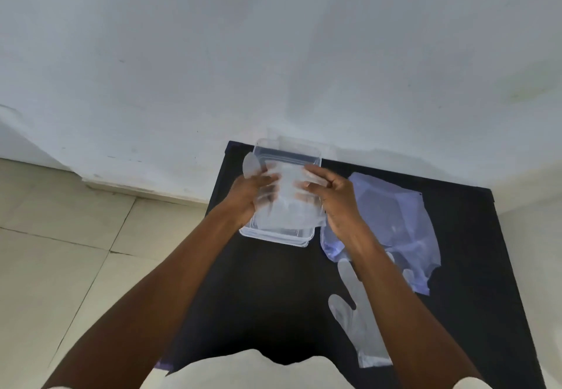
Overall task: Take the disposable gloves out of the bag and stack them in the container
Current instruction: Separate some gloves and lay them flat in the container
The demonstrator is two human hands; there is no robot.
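Note:
A clear rectangular plastic container (275,233) stands on a black table (273,297) near its far left corner. Above it, my left hand (248,195) and my right hand (334,200) both pinch a thin translucent disposable glove (286,203), spread over the container; one of its fingers (251,165) sticks out past my left hand. A crumpled bluish plastic bag (395,221) lies flat just right of the container, partly under my right forearm. Another translucent glove (355,312) lies flat on the table near the front right.
The black table butts against a white wall (273,54). Beige floor tiles (60,251) lie to the left. My light-coloured shirt (252,370) fills the bottom edge of the view.

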